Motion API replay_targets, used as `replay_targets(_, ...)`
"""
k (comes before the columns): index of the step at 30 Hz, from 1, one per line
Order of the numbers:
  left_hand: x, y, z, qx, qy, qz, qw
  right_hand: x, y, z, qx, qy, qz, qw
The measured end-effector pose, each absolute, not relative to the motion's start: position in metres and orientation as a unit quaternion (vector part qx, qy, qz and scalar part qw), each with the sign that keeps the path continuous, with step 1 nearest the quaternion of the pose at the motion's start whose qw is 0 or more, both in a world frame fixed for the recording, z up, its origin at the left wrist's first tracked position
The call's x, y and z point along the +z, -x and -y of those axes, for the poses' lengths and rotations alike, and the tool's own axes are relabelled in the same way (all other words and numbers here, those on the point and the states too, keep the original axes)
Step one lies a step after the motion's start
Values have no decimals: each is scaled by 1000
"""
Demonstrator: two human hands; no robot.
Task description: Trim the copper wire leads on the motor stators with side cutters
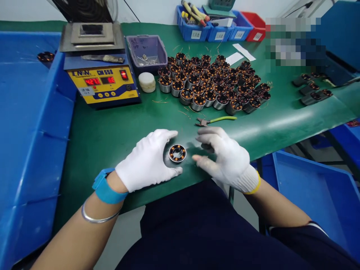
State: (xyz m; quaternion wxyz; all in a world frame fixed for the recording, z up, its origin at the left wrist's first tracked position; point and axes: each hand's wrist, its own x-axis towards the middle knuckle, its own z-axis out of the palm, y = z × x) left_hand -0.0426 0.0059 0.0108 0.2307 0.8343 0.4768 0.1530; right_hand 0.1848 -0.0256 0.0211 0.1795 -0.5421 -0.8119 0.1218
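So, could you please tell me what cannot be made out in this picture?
All in the head view:
Single coil by the left hand: its outer side is mostly hidden beneath its rim.
Right hand: blurred at the fingers.
Grouped coils: back ones partly hidden by those in front.
Purple tray: the bits inside are too small to identify.
Left blue bin: cut off by the left edge.

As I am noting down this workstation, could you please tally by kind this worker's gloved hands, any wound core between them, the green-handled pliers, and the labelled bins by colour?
Gloved hands (left hand, right hand): 2
Wound core: 1
Green-handled pliers: 1
Blue bins: 3
Red bin: 1
Total: 8
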Motion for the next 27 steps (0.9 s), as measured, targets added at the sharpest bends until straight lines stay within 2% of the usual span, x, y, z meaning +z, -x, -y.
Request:
replay_targets(2, 12, 44, -2, 197, -842, -447, 232, 21, -180, 28, 149, 517, 815, 214)
replay_targets(6, 14, 41, 5, 233, -841, -431, 230, 2, -164, 30, 136, 536, 826, 105)
replay_targets(8, 13, 37, 6, 227, -841, -442, 214, -9, -160, 27, 142, 538, 827, 81)
replay_targets(14, 8, 32, 3, 194, -840, -448, 237, -9, -172, 17, 206, 486, 844, 91)
replay_targets(21, 10, 34, 1, 180, -865, -388, 263, 12, -187, 6, 379, 490, 778, 102)
replay_targets(27, 1, 26, 6, 196, -886, -382, 174, 16, -192, 9, 427, 481, 754, 131)
